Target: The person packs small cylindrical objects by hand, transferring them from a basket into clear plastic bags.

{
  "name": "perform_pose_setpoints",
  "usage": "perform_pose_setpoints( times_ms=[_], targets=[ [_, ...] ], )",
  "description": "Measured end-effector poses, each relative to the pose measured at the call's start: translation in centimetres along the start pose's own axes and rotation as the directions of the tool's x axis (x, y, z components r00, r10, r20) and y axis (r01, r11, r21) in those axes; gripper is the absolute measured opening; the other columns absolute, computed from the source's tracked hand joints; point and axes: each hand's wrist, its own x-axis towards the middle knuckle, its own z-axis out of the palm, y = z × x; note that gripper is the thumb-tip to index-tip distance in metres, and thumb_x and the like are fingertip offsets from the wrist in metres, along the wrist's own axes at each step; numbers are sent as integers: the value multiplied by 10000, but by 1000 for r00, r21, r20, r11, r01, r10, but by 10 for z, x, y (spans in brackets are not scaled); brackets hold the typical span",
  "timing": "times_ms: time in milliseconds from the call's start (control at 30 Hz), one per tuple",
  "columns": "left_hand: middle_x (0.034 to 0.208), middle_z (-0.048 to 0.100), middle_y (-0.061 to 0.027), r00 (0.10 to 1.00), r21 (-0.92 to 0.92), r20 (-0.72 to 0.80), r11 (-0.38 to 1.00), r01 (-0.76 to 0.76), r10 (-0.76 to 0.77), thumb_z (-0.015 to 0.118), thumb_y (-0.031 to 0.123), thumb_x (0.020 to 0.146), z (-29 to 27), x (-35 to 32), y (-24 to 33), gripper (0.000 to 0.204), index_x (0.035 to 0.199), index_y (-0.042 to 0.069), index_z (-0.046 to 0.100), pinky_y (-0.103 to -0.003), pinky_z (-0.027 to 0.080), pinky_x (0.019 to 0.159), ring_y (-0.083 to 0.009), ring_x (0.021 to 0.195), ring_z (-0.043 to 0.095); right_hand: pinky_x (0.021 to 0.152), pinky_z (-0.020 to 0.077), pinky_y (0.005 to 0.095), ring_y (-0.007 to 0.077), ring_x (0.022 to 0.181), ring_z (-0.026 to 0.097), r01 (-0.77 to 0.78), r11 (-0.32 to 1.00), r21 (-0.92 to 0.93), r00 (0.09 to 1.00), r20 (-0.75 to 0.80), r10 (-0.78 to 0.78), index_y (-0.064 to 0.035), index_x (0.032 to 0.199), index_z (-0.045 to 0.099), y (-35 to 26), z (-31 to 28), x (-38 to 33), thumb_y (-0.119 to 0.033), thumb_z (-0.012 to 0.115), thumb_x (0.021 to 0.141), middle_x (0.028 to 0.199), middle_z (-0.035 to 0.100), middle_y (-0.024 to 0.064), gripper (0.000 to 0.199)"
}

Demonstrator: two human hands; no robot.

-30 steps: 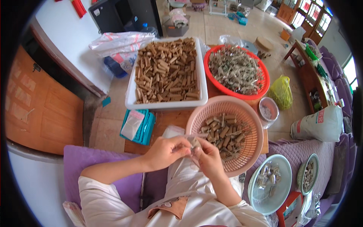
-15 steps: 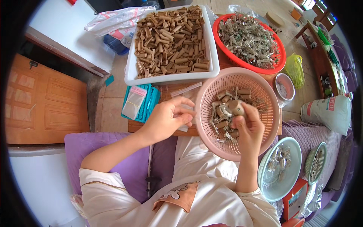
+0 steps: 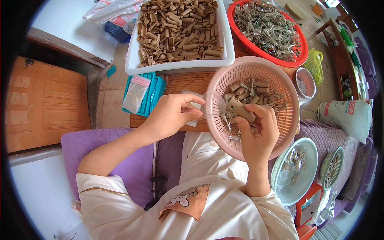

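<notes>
Your right hand [image 3: 259, 134] pinches a brown tube [image 3: 241, 110] between thumb and fingers, holding it tilted above the other tubes in the pink basket [image 3: 289, 120]. Your left hand [image 3: 172, 116] curls beside the basket's rim, near what looks like clear film [image 3: 207, 103] — whether it grips that, I cannot tell. Beyond, on the wooden bench [image 3: 188, 82], a white tub [image 3: 180, 67] holds more brown pieces.

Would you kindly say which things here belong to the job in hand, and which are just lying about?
Seemingly in use: brown tube in right hand; clear plastic at left hand; pink basket; white tray.
Probably lying about: yellow bag; white sack; blue container.
</notes>
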Motion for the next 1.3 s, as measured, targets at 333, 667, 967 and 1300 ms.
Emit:
perform_pose_setpoints(
  times_ms=[333,667,967,1300],
  targets=[
    [775,654,-139,996,-32,-12,995,-90,90,639,74,754,8,-5,3,290,1022,-19,577,-263,497,661,-148,744,644,590,456,235,165,672,569,-122,984,131,992,43,117,10,930,588,5,10,-4,11,651,714,821,571,97,225],
    [882,645,-151,973,-99,-38,968,-230,227,664,106,741,14,-6,-1,354,1052,-31,564,-273,499,714,-172,821,637,597,447,220,127,647,544,-257,946,198,943,265,201,2,932,614,5,11,-3,-14,632,746,772,536,76,187],
    [901,643,-119,994,-110,23,988,-107,111,699,141,723,15,-6,-3,416,1071,-32,553,-260,489,732,-138,816,616,594,452,244,142,682,568,-391,855,339,917,216,334,-3,881,601,17,41,-15,-103,679,726,893,591,126,200],
    [903,609,-78,995,-444,65,896,-34,70,638,58,780,4,-2,-4,390,1131,-25,488,-219,486,712,-96,838,570,821,426,342,264,981,504,107,961,255,959,230,-167,-35,966,598,27,51,-15,-293,697,709,1199,461,160,378]
  ],
)
